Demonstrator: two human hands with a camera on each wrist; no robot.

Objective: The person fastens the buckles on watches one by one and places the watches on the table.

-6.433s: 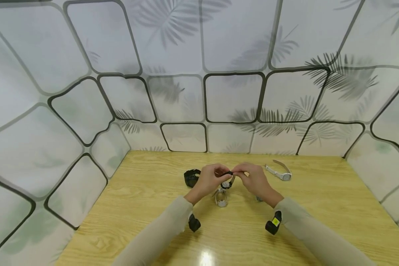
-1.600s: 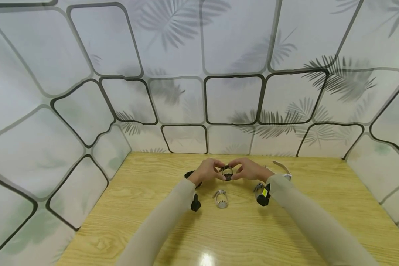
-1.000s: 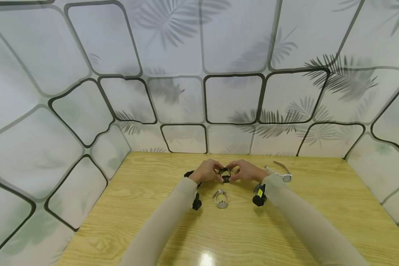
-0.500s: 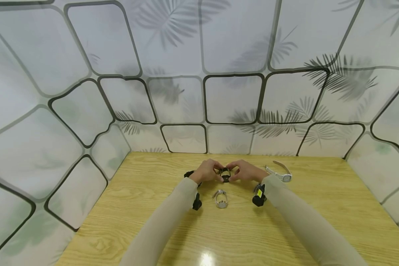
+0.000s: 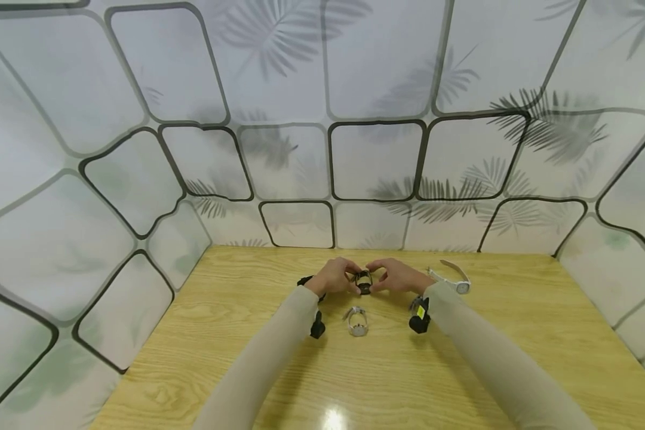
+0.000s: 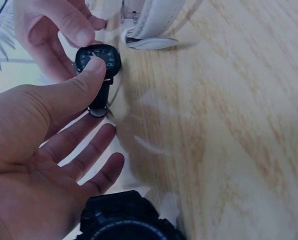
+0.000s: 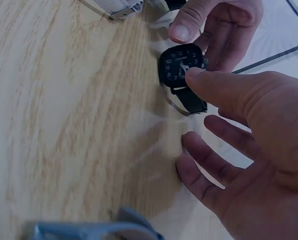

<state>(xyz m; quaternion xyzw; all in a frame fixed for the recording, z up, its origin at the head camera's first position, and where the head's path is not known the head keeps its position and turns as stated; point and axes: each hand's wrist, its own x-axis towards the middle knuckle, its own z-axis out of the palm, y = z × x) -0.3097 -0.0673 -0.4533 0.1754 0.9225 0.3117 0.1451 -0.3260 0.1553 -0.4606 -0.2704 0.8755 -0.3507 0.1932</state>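
A black wristwatch [image 5: 364, 283] with its strap closed in a loop stands at the back middle of the table, between both hands. My left hand [image 5: 335, 276] pinches it from the left; in the left wrist view the thumb lies across the square dial [image 6: 110, 56] and the other fingers spread below. From the right, my right hand [image 5: 399, 276] pinches the same watch, thumb at the dial's edge in the right wrist view. The dark strap [image 7: 190, 101] shows beneath the dial there. Parts of the watch are hidden behind the fingers.
A pale wristwatch [image 5: 358, 322] stands in front of the hands. A bulky black watch [image 5: 304, 280] lies partly behind the left wrist. To the right, a white-strapped watch [image 5: 459, 285] lies unfastened. A bluish watch [image 7: 94, 231] sits near the right wrist, mostly covered in the head view.
Earlier both hands held the black watch by its strap, above the pale one. They have since moved it back and set it down looped. Over the last second almost nothing moves.
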